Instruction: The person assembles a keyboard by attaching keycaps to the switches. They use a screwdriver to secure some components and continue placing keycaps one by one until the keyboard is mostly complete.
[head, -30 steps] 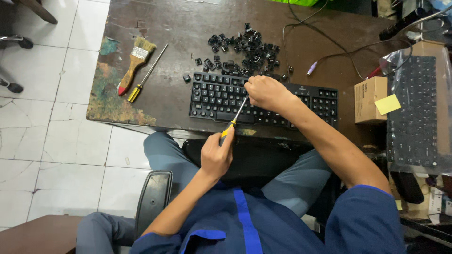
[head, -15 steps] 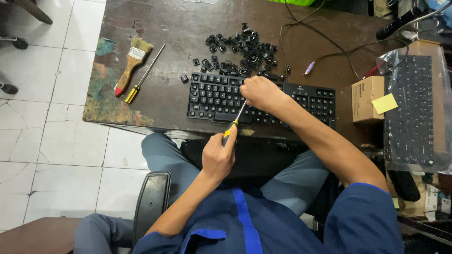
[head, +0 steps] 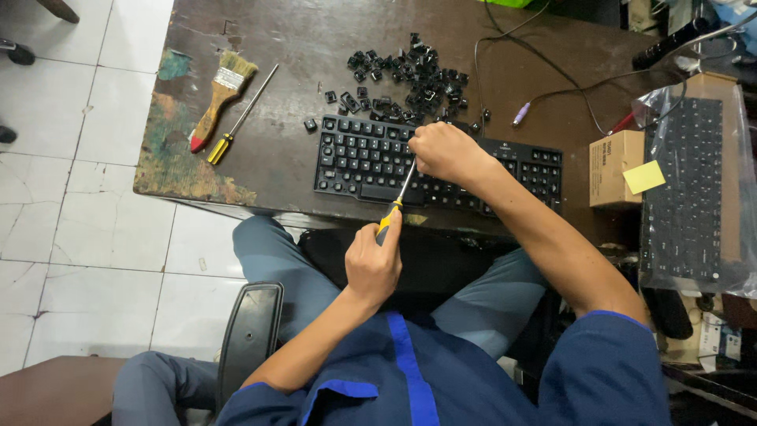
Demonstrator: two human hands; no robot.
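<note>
- Head view, centre of the frame: the left hand (head: pixel 372 264) was wrapped tight around the yellow-and-black handle of a slim steel-shafted screwdriver (head: pixel 397 201), angled up so its tip reached the flat black plastic keyboard (head: pixel 371 162) lying near the table's front edge.
- The right hand (head: pixel 443 151) rested curled on the keyboard's middle rows beside the tip, apparently steadying the spot; its fingertips were hidden, so what they pinched could not be told.
- Above the keyboard, a loose heap of small black square keycaps (head: pixel 410 75) lay within easy reach on the worn dark-brown wooden table (head: pixel 300 47).
- Upper left: a wooden-handled paintbrush with pale bristles (head: pixel 217 99) and a second yellow-handled screwdriver (head: pixel 240 117) lay side by side, set apart.
- Right edge: a small brown cardboard box (head: pixel 611 166) and another dark keyboard in a clear plastic bag (head: pixel 686 197).
</note>
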